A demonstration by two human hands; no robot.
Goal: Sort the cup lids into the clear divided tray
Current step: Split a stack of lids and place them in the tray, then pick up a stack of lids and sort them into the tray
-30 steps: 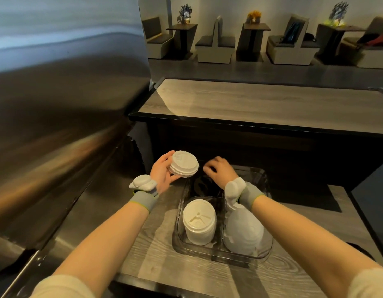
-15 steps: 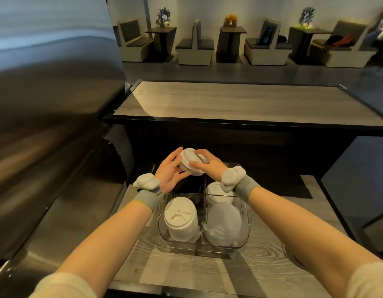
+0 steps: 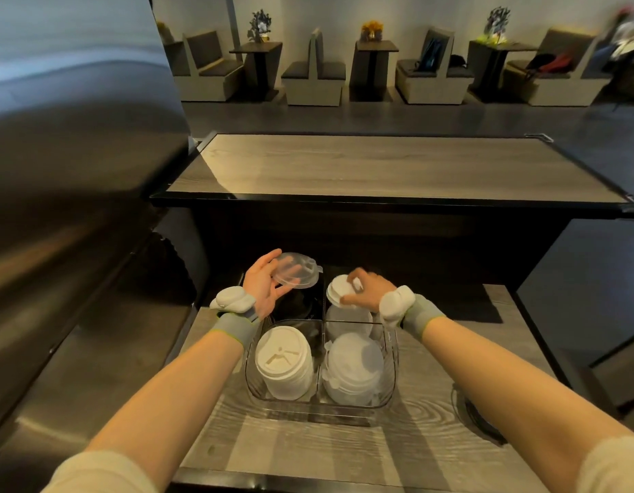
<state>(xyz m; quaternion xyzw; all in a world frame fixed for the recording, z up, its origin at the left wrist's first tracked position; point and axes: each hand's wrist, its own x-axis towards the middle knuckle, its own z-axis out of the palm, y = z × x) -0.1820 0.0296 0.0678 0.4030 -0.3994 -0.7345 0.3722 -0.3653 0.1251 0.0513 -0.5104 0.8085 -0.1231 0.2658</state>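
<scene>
A clear divided tray (image 3: 389, 396) sits on the wooden counter in front of me. Its near left compartment holds a stack of white opaque lids (image 3: 283, 361); its near right compartment holds a stack of translucent lids (image 3: 354, 364). My left hand (image 3: 264, 288) holds a clear lid (image 3: 297, 270) above the far left compartment. My right hand (image 3: 367, 291) grips a small stack of white lids (image 3: 338, 293) over the far right compartment, above other lids (image 3: 347, 320) lying there.
A stainless steel appliance (image 3: 70, 208) fills the left side, close to my left arm. A raised wooden bar top (image 3: 379, 169) runs behind the tray. A dark round opening (image 3: 481, 418) lies in the counter at the right. Booth seats and small tables stand far behind.
The hands have parted: my right hand took the white lids to the far right compartment, while my left hand keeps a clear lid over the far left one.
</scene>
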